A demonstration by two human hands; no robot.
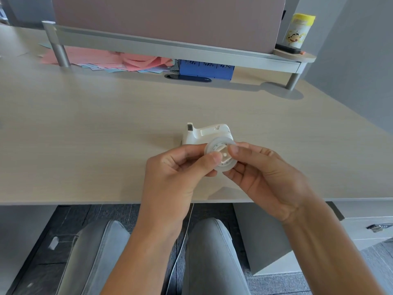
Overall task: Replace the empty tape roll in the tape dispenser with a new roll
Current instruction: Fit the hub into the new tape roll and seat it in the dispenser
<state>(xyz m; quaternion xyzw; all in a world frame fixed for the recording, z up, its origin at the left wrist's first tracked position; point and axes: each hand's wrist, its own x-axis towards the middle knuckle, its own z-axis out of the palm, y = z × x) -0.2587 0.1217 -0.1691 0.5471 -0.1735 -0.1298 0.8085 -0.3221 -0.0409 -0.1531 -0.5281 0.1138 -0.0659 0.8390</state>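
A white tape dispenser (205,133) stands on the light wooden desk (106,135), just behind my hands, its cutter end to the left. In front of it I hold a clear tape roll (221,155) with a white plastic hub in its centre. My left hand (180,169) pinches the roll's left side with thumb and fingers. My right hand (261,177) grips the right side, its thumb on the hub. The roll is lifted slightly above the desk and tilted toward me.
A grey monitor riser (170,47) spans the back of the desk, with pink papers (110,59) and a blue box (206,70) beneath it. A yellow-lidded canister (298,30) stands at its right end. A drawer unit (365,222) sits lower right.
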